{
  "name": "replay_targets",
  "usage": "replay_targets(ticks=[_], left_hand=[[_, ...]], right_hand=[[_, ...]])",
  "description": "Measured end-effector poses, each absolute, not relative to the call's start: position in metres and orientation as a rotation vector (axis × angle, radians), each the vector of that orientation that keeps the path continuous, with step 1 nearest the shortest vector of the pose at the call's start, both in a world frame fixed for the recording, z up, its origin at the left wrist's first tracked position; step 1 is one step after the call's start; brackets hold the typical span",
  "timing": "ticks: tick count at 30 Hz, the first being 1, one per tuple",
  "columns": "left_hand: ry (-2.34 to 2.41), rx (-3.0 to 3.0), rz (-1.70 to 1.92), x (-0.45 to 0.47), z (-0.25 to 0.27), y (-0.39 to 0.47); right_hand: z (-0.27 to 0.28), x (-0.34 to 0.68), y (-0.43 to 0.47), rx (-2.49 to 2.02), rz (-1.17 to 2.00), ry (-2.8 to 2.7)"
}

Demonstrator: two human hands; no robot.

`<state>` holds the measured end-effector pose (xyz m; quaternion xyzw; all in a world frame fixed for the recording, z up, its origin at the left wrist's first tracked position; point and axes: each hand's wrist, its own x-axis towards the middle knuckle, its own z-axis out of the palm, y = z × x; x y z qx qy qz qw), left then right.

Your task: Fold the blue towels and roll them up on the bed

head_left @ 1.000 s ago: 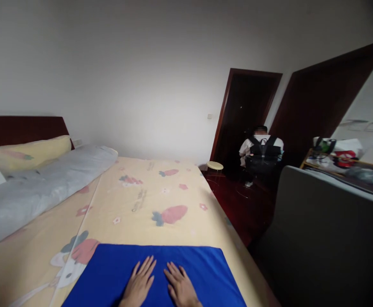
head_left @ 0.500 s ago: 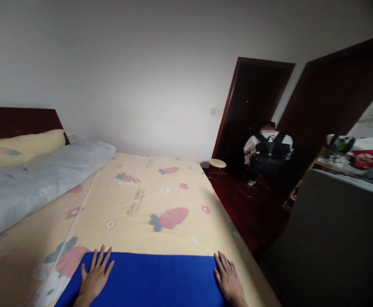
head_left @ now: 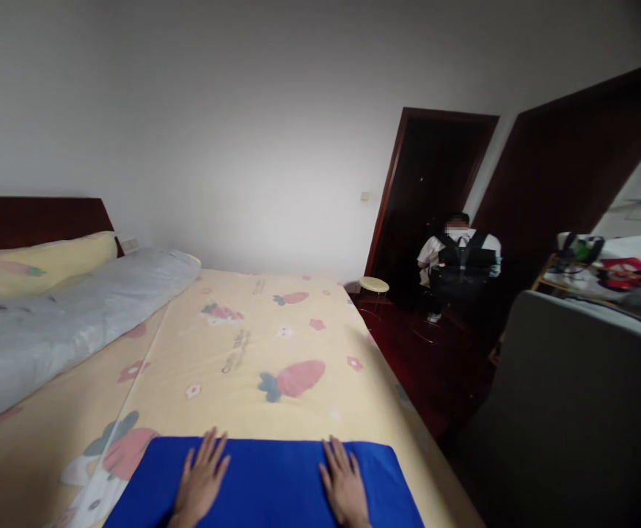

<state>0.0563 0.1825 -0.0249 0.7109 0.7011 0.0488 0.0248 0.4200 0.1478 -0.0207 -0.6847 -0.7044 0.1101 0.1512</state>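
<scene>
A flat blue cloth lies on the bed, its far edge running nearly straight across and its near part cut off by the bottom of the view. My left hand rests palm down on the left half of the cloth, fingers spread and tips at the far edge. On the right half, my right hand lies flat in the same way, with its fingers apart. Neither hand grips anything. Beneath the cloth is a yellow bed sheet printed with carrots and flowers.
A rolled grey quilt and a yellow pillow lie by the dark headboard. Beyond the bed's right edge are a round stool, a seated person, a dark panel and a cluttered shelf.
Both hands have moved inward over the blue cloth, the left one to the right and the right one to the left. The cloth's far right corner is now uncovered. The view has shifted slightly.
</scene>
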Motion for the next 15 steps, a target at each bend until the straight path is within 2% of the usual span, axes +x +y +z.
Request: replay_targets(ticks=[4,7,11,15], left_hand=[[2.404,1.936,0.415,-0.047,-0.033,0.186],[2.364,1.978,0.506,-0.068,-0.024,0.186],[2.227,2.201,0.467,0.000,-0.007,0.172],[1.865,2.410,0.305,0.115,-0.013,0.124]], right_hand=[[-0.029,0.518,0.136,-2.287,0.187,-1.807],[-0.032,0.545,0.132,-2.374,0.153,-1.758],[-0.032,0.487,0.127,-2.255,-0.029,-1.722],[-0.065,0.368,0.103,-1.829,0.076,-1.982]])
